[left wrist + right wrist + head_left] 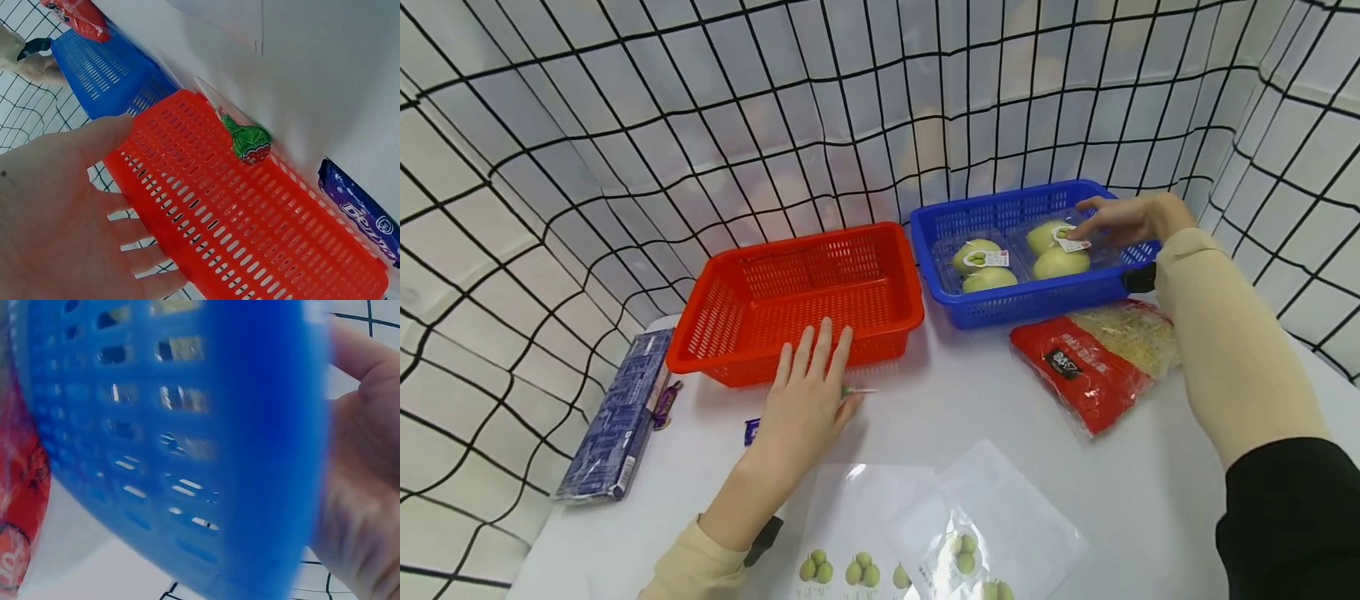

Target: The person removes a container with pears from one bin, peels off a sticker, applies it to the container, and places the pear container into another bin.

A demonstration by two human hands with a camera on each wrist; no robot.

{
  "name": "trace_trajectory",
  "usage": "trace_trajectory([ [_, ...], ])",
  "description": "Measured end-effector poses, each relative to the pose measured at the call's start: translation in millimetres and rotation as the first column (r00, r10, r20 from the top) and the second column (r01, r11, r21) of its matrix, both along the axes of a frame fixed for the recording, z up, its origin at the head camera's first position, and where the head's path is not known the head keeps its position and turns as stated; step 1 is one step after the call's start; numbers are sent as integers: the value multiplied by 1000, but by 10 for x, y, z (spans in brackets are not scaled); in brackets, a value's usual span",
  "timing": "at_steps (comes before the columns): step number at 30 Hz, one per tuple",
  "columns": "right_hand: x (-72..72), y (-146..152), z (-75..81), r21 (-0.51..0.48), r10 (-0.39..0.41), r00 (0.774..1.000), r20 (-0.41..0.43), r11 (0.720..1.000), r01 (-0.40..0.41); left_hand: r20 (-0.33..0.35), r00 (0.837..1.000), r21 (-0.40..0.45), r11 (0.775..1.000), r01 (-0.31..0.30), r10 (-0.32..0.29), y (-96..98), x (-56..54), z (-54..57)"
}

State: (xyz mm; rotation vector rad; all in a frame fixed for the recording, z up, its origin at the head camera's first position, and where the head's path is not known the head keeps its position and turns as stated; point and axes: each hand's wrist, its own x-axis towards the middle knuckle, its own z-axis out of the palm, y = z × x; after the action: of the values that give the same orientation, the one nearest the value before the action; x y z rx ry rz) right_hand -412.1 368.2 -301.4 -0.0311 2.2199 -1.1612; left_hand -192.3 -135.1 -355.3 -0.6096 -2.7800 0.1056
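At the right, my right hand reaches over the right end of a blue basket, thumb and fingers spread at the labelled top of a clear pack of pale green fruit. A second such pack lies to its left in the basket. In the right wrist view the blue basket wall hides the fingertips. My left hand is at the front wall of a red basket, fingers straight and slightly spread. Near its thumb lies a lollipop in a green wrapper.
In front of the blue basket lies a red-and-clear bag. Small purple-wrapped sweets and a long blue package are at the left. Printed sheets in plastic cover the near table. Black netting rises behind the baskets.
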Motion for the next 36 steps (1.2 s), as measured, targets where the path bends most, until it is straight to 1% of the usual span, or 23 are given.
trace_trajectory([
  [5,0,30,-48,10,-2,1000,30,1000,1,22,1000,-14,1000,2,-1,17,-18,3],
  [7,6,35,-63,23,4,1000,28,1000,-5,33,999,-10,1000,8,-8,24,-25,6],
  [9,23,30,-62,58,11,1000,4,998,-11,44,999,-1,1000,14,-14,32,-33,15],
  [12,69,-2,-13,185,50,996,-72,982,-36,52,998,13,1000,22,-23,42,-54,44],
  [14,106,-37,44,294,87,988,-130,955,-46,55,998,16,1000,22,-23,49,-70,66],
  [16,140,-103,105,379,138,969,-204,924,-52,54,998,14,1000,16,-17,51,-78,83],
  [18,190,-177,149,411,178,941,-287,911,-47,60,998,9,1000,9,-9,53,-77,92],
  [19,230,-220,164,415,194,921,-337,909,-40,64,998,6,1000,4,-5,53,-75,93],
  [21,341,-316,173,402,216,868,-448,915,-20,73,997,-2,1000,-3,3,48,-66,89],
  [24,576,-490,151,359,217,778,-589,933,11,85,996,-6,1000,-10,10,26,-54,78],
  [27,833,-665,88,303,193,699,-688,952,35,89,996,-1,1000,-10,10,-6,-61,82],
  [29,988,-755,42,264,169,657,-735,963,47,87,996,1,1000,-6,6,-16,-82,85],
  [31,1126,-817,0,238,148,634,-759,969,59,87,996,-5,1000,-6,7,-19,-103,87],
  [33,1230,-854,-49,217,133,613,-779,974,64,91,996,-18,1000,-8,10,-14,-122,85],
  [34,1277,-862,-81,212,128,610,-782,975,67,96,995,-22,1000,-9,11,-10,-132,82],
  [36,1359,-860,-162,213,124,613,-780,974,75,105,994,-30,1000,-7,10,5,-154,76],
])
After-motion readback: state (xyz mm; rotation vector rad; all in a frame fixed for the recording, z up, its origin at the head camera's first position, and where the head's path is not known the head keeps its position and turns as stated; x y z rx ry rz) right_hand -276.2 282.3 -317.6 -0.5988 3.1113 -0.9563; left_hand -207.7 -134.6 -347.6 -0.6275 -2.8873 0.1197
